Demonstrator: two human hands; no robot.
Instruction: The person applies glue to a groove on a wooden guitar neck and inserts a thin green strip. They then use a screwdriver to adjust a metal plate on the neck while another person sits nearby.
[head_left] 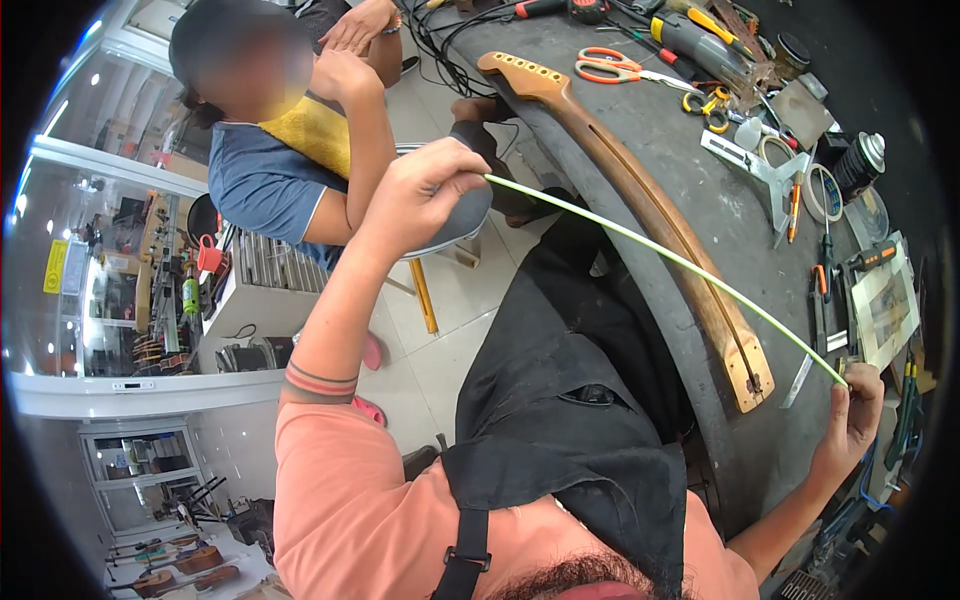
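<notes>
"What do our hands have?"

"Our left hand (420, 195) pinches one end of the green strip (655, 245), and our right hand (852, 415) is clamped on the other."

"Which way does the strip point?"

"Its long axis slants: we hold the left end out past the near edge of the tabletop (650, 120), the right end above the tabletop, aimed right and toward us."

"And the neck (612, 150)?"

"We see it lying along that near edge, headstock (545, 88) toward the tabletop's left end, heel (748, 380) toward the right. The strip crosses above it, nearer the heel; we cannot tell whether they touch. Scissors (640, 72) lie beside the headstock."
</notes>
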